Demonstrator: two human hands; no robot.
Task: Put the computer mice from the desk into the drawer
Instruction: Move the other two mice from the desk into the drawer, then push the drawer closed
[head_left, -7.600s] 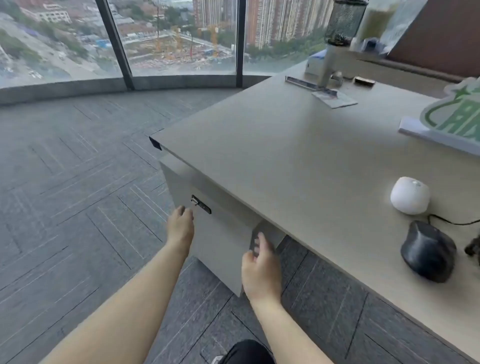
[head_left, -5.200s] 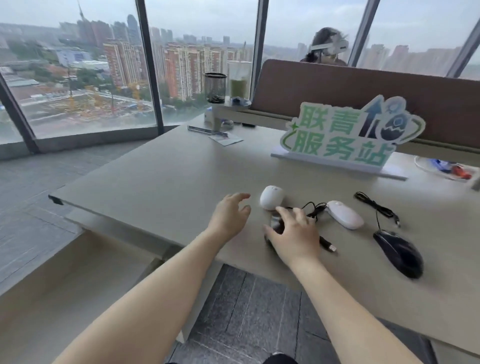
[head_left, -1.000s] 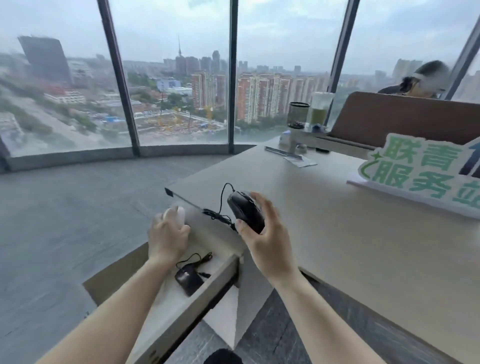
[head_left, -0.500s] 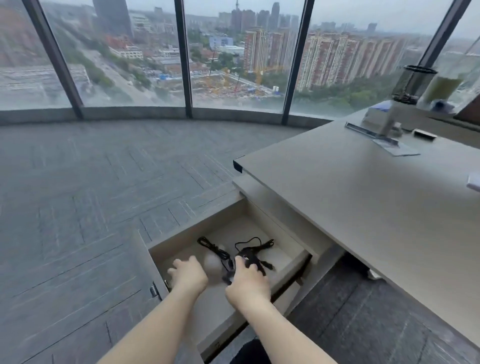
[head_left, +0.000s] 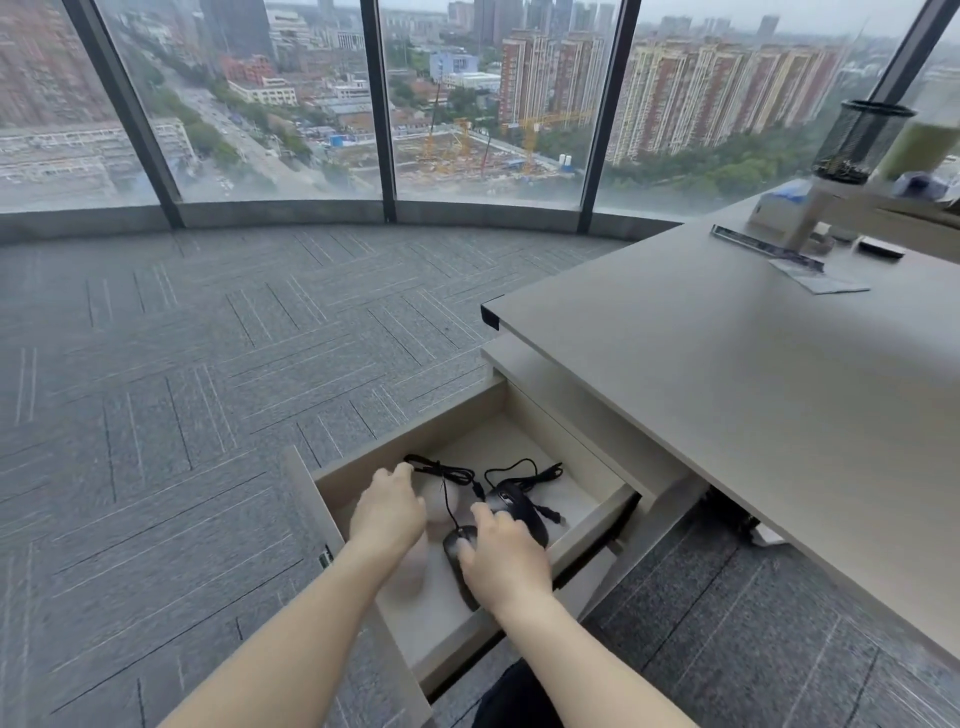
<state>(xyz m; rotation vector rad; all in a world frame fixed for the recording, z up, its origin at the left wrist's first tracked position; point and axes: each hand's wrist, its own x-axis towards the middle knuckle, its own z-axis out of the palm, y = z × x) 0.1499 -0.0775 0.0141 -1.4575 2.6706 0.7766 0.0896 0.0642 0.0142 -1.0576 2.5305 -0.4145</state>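
Note:
The drawer (head_left: 457, 422) under the desk (head_left: 727, 374) stands pulled out. In it lie a black wired mouse (head_left: 519, 506), a second dark mouse (head_left: 458, 545), a round white mouse (head_left: 441, 500) and another white mouse (head_left: 415, 566), with black cables looped at the back. My left hand (head_left: 387, 512) hovers over the white mice, fingers apart, holding nothing. My right hand (head_left: 504, 558) rests with spread fingertips on the two dark mice and partly hides the nearer one.
The desk's corner juts out above the drawer's right side. At its far end stand a mesh pen cup (head_left: 860, 140), a paper sheet (head_left: 818, 279) and a thin strip (head_left: 763, 249). Grey carpet runs left to the window wall.
The black mouse and the white mouse, carried over the drawer a second ago, now lie inside it. Both hands have loosened and their fingers have spread.

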